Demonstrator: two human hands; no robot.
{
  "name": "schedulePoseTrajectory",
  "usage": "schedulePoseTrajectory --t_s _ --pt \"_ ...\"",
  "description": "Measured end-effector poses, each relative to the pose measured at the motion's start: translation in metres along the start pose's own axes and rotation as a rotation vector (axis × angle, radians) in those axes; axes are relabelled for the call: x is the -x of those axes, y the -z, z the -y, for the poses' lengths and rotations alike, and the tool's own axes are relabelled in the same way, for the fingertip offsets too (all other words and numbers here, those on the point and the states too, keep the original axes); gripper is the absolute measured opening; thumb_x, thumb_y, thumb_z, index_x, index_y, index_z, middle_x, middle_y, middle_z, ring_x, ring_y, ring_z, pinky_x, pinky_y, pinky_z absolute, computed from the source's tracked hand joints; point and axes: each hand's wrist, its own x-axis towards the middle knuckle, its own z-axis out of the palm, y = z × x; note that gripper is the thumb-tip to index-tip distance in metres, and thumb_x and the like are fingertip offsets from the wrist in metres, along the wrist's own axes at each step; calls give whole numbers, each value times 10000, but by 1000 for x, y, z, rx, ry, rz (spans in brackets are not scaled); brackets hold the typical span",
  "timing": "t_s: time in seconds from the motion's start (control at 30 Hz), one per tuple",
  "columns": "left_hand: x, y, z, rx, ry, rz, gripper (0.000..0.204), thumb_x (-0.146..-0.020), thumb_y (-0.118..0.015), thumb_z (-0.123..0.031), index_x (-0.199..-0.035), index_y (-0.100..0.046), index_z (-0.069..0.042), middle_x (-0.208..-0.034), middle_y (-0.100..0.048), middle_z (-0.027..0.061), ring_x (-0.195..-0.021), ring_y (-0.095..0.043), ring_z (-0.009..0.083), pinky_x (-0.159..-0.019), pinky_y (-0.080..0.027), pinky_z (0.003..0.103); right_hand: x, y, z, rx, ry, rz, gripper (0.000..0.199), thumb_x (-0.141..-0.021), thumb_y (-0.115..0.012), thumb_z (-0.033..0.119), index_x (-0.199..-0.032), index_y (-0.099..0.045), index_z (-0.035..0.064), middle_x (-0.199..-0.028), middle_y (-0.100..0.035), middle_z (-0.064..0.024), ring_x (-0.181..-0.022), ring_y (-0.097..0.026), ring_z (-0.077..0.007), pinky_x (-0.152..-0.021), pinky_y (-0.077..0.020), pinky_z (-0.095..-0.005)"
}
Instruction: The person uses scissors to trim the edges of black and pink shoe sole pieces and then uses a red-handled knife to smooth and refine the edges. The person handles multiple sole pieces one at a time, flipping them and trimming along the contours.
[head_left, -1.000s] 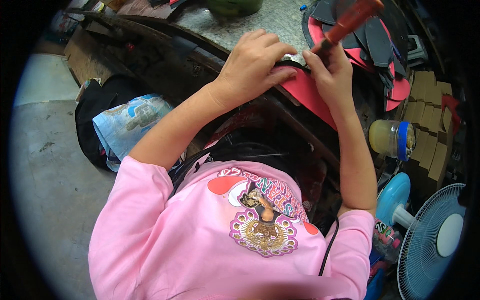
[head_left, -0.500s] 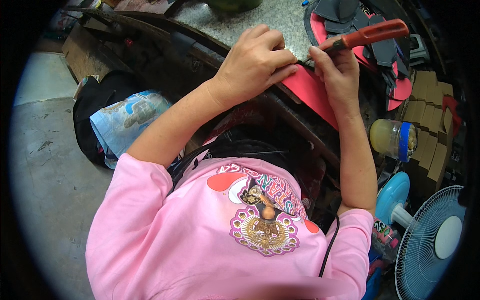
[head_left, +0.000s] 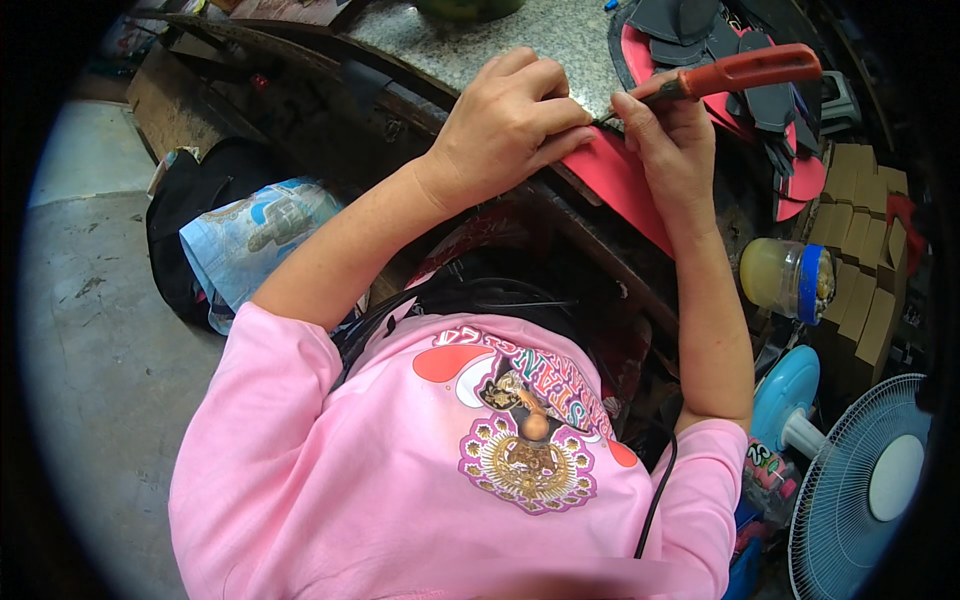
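Head view, left: a blue cloth [head_left: 258,232] hangs bunched above the grey floor.

Table [head_left: 405,55]: speckled grey top, upper middle of the frame; its near edge slants down rightward.

Left hand [head_left: 520,115]: upper middle, fingers curled, thumb and forefinger tips close together on the sheet's upper end; whether they pinch or only press, I cannot tell.

Sheet [head_left: 628,192]: pink, right of upper middle, running from the left fingertips down past the right wrist. It looks thin and light, probably soft enough to flex and sag, hardly fragile, though a thin edge may crease or tear. Best held flat by its upper end, beside the working point, with fingertips off the tool's line.

Right hand [head_left: 672,140]: closed around the tool's lower part, thumb on the near side.

Tool [head_left: 755,70]: red handle toward the upper right, thin dark end between both hands. The handle looks stiff and easy to grip; hold low for control.

Pile [head_left: 772,108]: dark and pink pieces, upper right.

Jar [head_left: 772,275]: blue-lidded, right side, lying tilted.
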Motion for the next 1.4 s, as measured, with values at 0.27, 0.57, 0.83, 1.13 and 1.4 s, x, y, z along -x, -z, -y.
schedulePoseTrajectory --t_s 0.27,0.57,0.83,1.13,1.4 --pt "4 11 -2 -72 54 -2 173 -766 -795 -225 -882 -735 -112 -872 -618 33 -840 -571 239 -800 -458 375 1 -1 -4 356 278 25 170 -881 -746 93 -982 -614 56 -744 -636 -31 -669 -615 -97 -641 -496 -241" --pt "7 10 -2 -31 34 34 164 -767 -793 -215 -888 -738 -117 -872 -632 22 -851 -579 229 -818 -455 363 0 1 0 -79 -45 1 125 -913 -689 15 -968 -594 76 -833 -604 15 -645 -491 -29 -570 -392 -185" --pt "10 13 -2 -68 138 -30 175 -761 -780 -276 -849 -706 -143 -861 -614 -11 -871 -565 210 -858 -425 387 2 -6 -3 346 278 69 117 -920 -682 5 -956 -580 50 -809 -571 30 -681 -500 -31 -623 -418 -189" --pt "9 17 -3 -151 4 10 148 -778 -769 -277 -836 -710 -155 -828 -605 -21 -857 -569 200 -887 -408 386 -1 -4 0 -83 -4 28 137 -898 -722 35 -988 -619 49 -830 -625 8 -743 -593 -61 -694 -494 -211" --pt "11 15 -5 -148 52 1 163 -780 -770 -291 -848 -721 -152 -832 -607 -8 -854 -571 202 -878 -405 385 2 -7 -1 -117 11 1 124 -893 -733 45 -963 -630 44 -854 -655 7 -726 -632 -83 -664 -501 -206"
